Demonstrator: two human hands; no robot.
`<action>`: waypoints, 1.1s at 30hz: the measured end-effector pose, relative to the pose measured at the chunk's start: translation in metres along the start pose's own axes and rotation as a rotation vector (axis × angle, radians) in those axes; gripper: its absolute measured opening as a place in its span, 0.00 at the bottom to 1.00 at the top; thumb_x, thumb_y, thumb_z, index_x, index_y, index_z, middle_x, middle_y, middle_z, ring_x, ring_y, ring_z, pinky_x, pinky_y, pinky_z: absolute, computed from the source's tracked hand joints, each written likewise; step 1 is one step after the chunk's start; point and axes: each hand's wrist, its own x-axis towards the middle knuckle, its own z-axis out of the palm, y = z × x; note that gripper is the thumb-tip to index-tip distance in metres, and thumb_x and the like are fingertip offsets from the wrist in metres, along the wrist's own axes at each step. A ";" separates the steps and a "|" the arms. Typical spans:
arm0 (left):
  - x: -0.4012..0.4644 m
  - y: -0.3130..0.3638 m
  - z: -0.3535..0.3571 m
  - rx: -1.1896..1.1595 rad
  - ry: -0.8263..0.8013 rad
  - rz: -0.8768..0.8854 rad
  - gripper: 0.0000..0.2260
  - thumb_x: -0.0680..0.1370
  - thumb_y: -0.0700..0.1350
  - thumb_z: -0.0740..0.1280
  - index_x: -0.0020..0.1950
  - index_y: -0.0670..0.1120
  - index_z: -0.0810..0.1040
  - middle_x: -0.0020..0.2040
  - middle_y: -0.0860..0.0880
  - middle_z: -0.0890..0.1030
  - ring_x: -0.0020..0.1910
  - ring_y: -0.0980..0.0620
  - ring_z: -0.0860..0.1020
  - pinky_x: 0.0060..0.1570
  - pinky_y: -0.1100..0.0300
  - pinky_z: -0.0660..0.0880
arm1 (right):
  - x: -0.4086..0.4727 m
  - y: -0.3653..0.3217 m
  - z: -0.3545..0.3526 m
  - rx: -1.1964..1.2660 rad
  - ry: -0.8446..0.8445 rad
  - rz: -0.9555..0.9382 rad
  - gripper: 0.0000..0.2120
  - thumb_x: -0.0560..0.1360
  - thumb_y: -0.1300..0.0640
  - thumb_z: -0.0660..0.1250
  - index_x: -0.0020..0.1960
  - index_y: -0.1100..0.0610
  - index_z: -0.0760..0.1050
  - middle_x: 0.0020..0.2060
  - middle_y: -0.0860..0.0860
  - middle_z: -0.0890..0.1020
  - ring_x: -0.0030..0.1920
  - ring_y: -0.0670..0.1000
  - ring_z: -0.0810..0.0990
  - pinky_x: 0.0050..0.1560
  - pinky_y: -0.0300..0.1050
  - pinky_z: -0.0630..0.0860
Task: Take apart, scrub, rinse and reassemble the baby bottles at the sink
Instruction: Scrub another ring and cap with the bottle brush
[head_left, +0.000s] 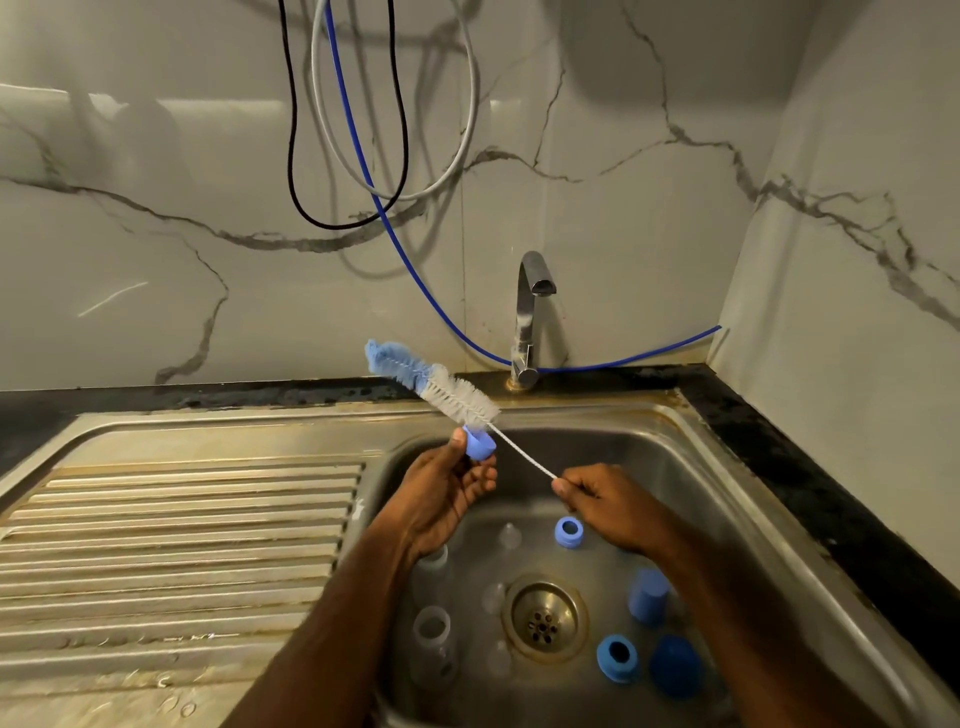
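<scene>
While both forearms reach in over the steel sink, the bottle parts lie nearest, on the basin floor around the drain; a dark blue cap and a blue ring sit just right of the drain, with a lighter blue cap behind them; a clear bottle lies left of the drain, and a second clear bottle shows partly under the left wrist; small clear teats rest between them, faint against the steel; another blue ring lies further back, just below the right hand. Above the basin, the left hand closes its grip on a small blue cap, thumb and fingers curled round it; the right hand pinches the twisted wire handle of a bottle brush, whose wire runs up and left just past the small blue cap to its white and blue bristles. Left of the basin stretches the ribbed draining board. Beyond stands the tap on the dark counter; a blue hose, a grey cable and a black cable hang against the marble wall.
</scene>
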 end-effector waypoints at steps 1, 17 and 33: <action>-0.001 -0.001 0.003 -0.009 0.006 0.006 0.18 0.82 0.50 0.61 0.61 0.37 0.78 0.45 0.40 0.82 0.41 0.49 0.80 0.40 0.60 0.82 | 0.001 -0.003 0.002 0.008 -0.025 -0.017 0.18 0.82 0.51 0.61 0.34 0.53 0.73 0.29 0.51 0.76 0.31 0.45 0.74 0.39 0.48 0.75; 0.003 -0.006 0.004 -0.085 -0.037 -0.022 0.19 0.84 0.50 0.58 0.62 0.36 0.78 0.43 0.40 0.83 0.36 0.50 0.82 0.38 0.60 0.82 | -0.001 -0.010 -0.009 0.105 -0.004 -0.026 0.16 0.82 0.53 0.65 0.36 0.51 0.78 0.27 0.47 0.75 0.29 0.40 0.73 0.34 0.36 0.72; 0.013 -0.007 -0.005 -0.031 0.065 0.160 0.13 0.84 0.43 0.62 0.62 0.34 0.76 0.48 0.39 0.81 0.42 0.49 0.80 0.41 0.61 0.82 | -0.001 -0.011 0.004 0.012 0.032 -0.034 0.18 0.82 0.51 0.62 0.34 0.52 0.73 0.29 0.56 0.77 0.30 0.45 0.73 0.37 0.48 0.74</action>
